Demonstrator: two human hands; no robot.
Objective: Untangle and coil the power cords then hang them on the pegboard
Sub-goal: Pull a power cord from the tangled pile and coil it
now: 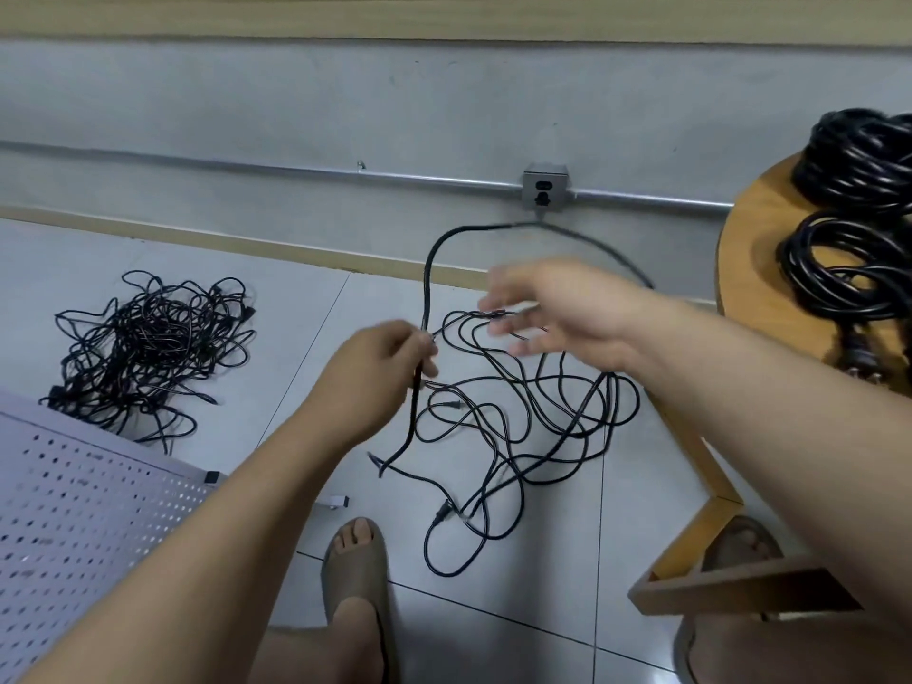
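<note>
The white pegboard lies flat at the lower left, not yet carrying any cord, and just beyond its far edge a dense tangled pile of thin black cords sits untouched on the floor tiles. The left hand pinches a thicker black cord, fingers curled together on it, likely to lift it out of the loose cords sprawled on the floor below. That cord arcs up beneath the wall outlet box; whether it is plugged in I cannot tell. The right hand is motion-blurred, fingers apart and holding nothing, probably reaching for the next length. At the right edge, finished coils rest on a round wooden table, whose leg borders the loose cords, so the freest room lies toward the wall.
</note>
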